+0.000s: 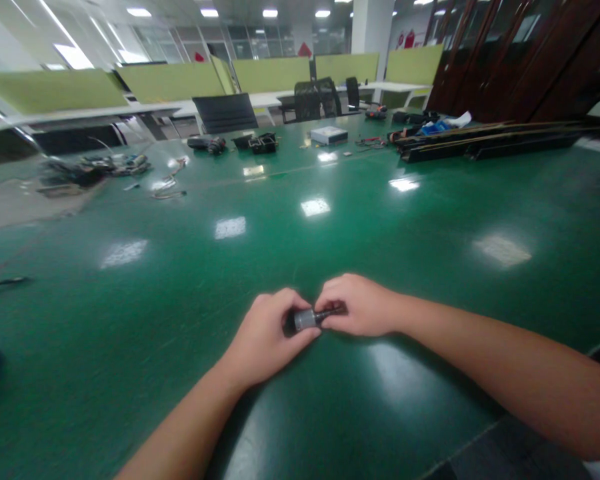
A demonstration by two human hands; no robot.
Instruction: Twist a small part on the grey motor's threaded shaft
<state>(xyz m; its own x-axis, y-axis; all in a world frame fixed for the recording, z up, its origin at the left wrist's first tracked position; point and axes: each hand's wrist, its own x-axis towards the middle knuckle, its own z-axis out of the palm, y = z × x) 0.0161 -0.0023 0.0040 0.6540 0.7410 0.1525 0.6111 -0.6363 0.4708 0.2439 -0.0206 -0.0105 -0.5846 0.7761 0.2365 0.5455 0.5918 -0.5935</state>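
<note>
Close to the near edge of the green table [260,267], my two hands meet over a small dark, bottle-shaped object [307,319] with a grey band around its middle. It lies on its side, its narrow end toward the right. The fingers and thumb of my left hand [273,333] are closed around the wide body. My right hand [357,305] pinches the thin dark end between thumb and fingers. Part of the object is covered by both hands, and its exact kind cannot be made out.
A heap of cables and parts [95,170] lies at the far left. Along the back are black items [256,142], a white-and-grey box [329,135] and long dark strips [485,140]. A black cable end [3,285] is at the left. Chairs [225,113] stand beyond.
</note>
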